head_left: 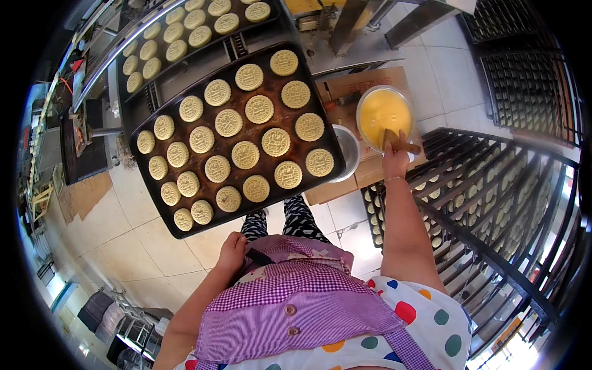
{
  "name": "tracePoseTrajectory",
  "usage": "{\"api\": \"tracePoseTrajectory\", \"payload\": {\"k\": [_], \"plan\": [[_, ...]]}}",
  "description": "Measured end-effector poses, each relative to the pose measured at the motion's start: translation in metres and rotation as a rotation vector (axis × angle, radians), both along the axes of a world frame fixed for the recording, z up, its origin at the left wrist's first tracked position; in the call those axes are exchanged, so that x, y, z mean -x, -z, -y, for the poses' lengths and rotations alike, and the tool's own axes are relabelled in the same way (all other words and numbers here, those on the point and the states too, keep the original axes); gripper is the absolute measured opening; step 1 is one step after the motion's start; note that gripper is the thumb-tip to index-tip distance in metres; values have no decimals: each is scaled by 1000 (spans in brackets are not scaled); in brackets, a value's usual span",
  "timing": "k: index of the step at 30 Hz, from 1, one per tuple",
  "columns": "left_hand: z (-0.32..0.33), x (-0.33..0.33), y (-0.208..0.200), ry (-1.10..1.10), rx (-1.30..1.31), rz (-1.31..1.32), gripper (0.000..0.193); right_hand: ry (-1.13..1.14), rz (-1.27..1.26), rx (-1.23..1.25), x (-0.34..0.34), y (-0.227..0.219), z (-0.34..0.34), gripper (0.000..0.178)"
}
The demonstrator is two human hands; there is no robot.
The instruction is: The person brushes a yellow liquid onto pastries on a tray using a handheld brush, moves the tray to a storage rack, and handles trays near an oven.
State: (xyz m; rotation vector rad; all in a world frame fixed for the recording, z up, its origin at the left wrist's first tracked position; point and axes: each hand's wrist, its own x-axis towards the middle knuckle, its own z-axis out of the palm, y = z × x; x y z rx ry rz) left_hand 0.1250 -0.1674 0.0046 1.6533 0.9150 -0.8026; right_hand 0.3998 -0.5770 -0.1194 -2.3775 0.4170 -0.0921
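My right hand (396,161) grips a wooden-handled brush (406,146), its head dipped at the near edge of a round bowl (359,127) of thick yellow liquid (385,114). Down by my apron, just off the near edge of a dark baking tray (203,230), my left hand (232,251) is curled closed. Whatever it may hold is hidden. Rows of round, pale yellow-green pastries (245,155) with stamped tops lie across the tray. One near the front (228,199) has a darker spot on its top.
Behind this tray sits another tray of similar pastries (200,36). The bowl stands over cardboard (336,194), and a pale round container (346,154) is tucked beside the tray's right edge. Black metal racks (493,228) holding trays of pastries fill the right side.
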Motion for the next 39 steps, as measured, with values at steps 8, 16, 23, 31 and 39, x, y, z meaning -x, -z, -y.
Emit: {"api": "tracePoseTrajectory", "payload": {"k": [8, 16, 23, 31, 39], "plan": [[-49, 55, 20, -189, 104, 72, 19, 113, -224, -454, 34, -111, -51, 45], [-85, 87, 19, -174, 100, 32, 27, -247, -356, -985, 115, -118, -318, 60], [-127, 129, 9, -201, 7, 42, 24, -461, -125, -217, 96, -78, -346, 53], [-155, 160, -1, -347, 33, 14, 28, -354, -156, 0, 80, -99, -333, 35], [-168, 153, 0, -247, 41, 101, 33, -601, -242, -441, 162, -93, -472, 46]]}}
